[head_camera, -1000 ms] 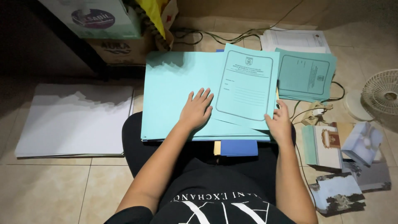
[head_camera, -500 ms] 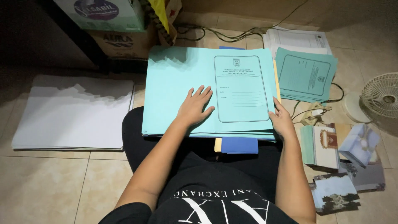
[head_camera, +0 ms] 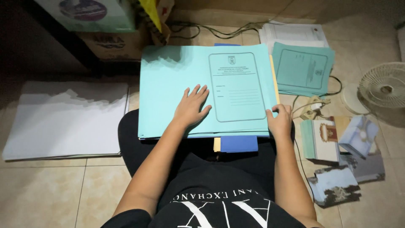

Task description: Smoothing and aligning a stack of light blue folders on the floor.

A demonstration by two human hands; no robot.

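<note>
Head view: a blue folder [head_camera: 238,143] lies mostly hidden under the teal paper folder stack [head_camera: 177,84] on the lap. Left hand [head_camera: 192,107] rests flat, fingers spread; right hand [head_camera: 279,122] grips the stack's corner, fingertips hidden underneath.

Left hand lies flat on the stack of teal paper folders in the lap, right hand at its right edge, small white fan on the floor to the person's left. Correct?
Not quite. The head view shows the small white fan on the floor to the person's right. The rest holds: left hand flat on the stack of teal paper folders, right hand at its right edge.
</note>
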